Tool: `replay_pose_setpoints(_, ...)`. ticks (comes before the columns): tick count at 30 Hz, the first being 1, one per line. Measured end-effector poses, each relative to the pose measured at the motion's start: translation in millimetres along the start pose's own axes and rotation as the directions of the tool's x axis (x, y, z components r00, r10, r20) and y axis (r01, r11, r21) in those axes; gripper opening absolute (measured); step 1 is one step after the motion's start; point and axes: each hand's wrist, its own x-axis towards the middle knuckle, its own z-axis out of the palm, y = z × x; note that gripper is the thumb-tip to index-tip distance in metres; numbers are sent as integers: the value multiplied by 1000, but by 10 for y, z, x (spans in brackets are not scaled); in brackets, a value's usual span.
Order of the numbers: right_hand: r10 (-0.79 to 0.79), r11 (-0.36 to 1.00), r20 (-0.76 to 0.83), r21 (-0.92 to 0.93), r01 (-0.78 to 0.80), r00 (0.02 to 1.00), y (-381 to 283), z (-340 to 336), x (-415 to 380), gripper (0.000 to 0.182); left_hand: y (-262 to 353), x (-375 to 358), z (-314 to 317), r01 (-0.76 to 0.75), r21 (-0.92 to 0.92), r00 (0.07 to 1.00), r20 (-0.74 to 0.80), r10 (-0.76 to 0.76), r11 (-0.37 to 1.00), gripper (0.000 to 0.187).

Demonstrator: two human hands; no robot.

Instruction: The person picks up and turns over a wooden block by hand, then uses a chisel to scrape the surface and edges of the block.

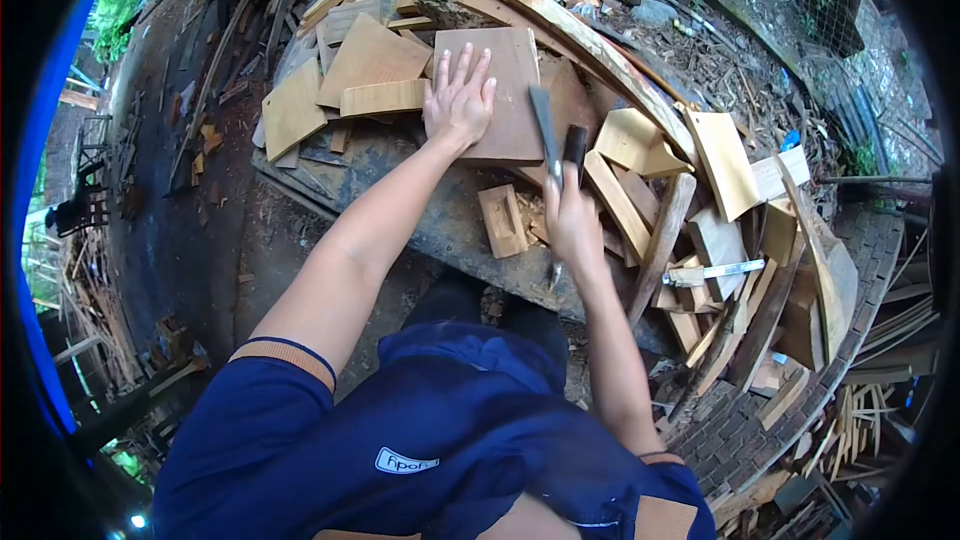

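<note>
My left hand (460, 100) lies flat with fingers spread on a thick, square brown wooden block (515, 125) on the workbench. Just right of the block, my right hand (575, 225) is closed around a flat steel blade that looks like a chisel (543, 125). A dark handle (575, 145) also sticks up from the same grip, and a thin pointed tip shows below the fist. Whether these are one tool or two is partly hidden by my fingers. A small grooved wooden piece (502, 221) lies near the bench's front edge.
Loose boards (375, 65) are stacked left of the block. Many offcuts (725, 165) crowd the right side, with a metal measuring tool (715, 272) among them. A long curved timber (590, 35) lies across the back. Wood scraps surround the bench (440, 230).
</note>
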Motion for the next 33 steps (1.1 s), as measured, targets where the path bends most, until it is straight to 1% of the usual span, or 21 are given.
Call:
replay_pose_setpoints(2,19,999,46,35,-21,999,93,27,-377,32,-5,-24,-20,-10,10,1000,13,10,1000,51)
replay_pose_setpoints(4,44,998,61,37,-47,997,0,-46,-371,31,-3,-36,-16,-1,10,1000,19,1,1000,51)
replay_pose_setpoints(5,65,997,63,47,-68,996,-37,-73,-323,31,7,-29,-23,-2,14,1000,14,2,1000,51)
replay_pose_setpoints(6,36,998,33,57,-38,999,21,12,-104,31,14,-31,-19,-7,14,1000,16,6,1000,51)
replay_pose_setpoints(8,50,995,50,88,-55,997,-56,6,325,32,5,-26,-23,-2,25,1000,14,2,1000,51)
replay_pose_setpoints(11,43,991,47,123,-48,998,-70,-22,298,33,-1,-20,-17,-11,22,1000,7,11,1000,51)
replay_pose_setpoints(12,42,992,44,118,-47,998,-45,-58,172,33,9,6,-15,-10,16,1000,4,10,1000,51)
replay_pose_setpoints(14,40,985,97,162,-56,994,41,-101,-294,32,-12,-20,-7,-10,0,1000,8,10,1000,51)
replay_pose_setpoints(15,42,985,105,160,-58,994,59,-107,-382,32,-19,-35,-7,-5,1,1000,14,5,1000,51)
replay_pose_setpoints(17,108,975,157,174,-135,982,86,-125,-474,33,2,-28,-17,-4,13,1000,13,4,1000,51)
replay_pose_setpoints(18,108,976,155,173,-135,982,86,-124,-379,33,16,-19,-24,-5,11,1000,12,5,1000,51)
replay_pose_setpoints(20,55,987,102,145,-70,993,56,-68,57,34,12,-12,-51,18,-3,997,81,-18,1000,53)
replay_pose_setpoints(22,-39,982,25,185,34,999,73,14,447,34,-4,-12,-70,12,4,997,76,-13,1000,53)
replay_pose_setpoints(24,-50,978,-12,204,51,999,99,36,438,33,12,-31,-56,0,-1,997,72,0,1000,53)
replay_pose_setpoints(26,41,975,87,216,-59,995,88,-41,125,32,-16,-8,-28,-4,-24,998,58,5,1000,53)
replay_pose_setpoints(27,30,971,117,231,-57,993,127,-78,-104,32,-19,-10,-25,-5,-8,998,62,6,1000,53)
replay_pose_setpoints(28,62,970,136,226,-92,989,112,-126,-322,32,-22,-19,-17,0,-8,998,68,1,1000,53)
replay_pose_setpoints(30,143,958,220,214,-191,965,104,-178,-466,31,-9,-31,-4,-15,16,1000,1,15,1000,51)
replay_pose_setpoints(31,148,957,222,214,-196,964,99,-169,-403,31,0,-37,-2,-17,15,1000,6,17,1000,51)
replay_pose_setpoints(33,51,983,138,169,-74,989,53,-132,-53,31,-2,-22,-21,-11,15,1000,19,11,1000,51)
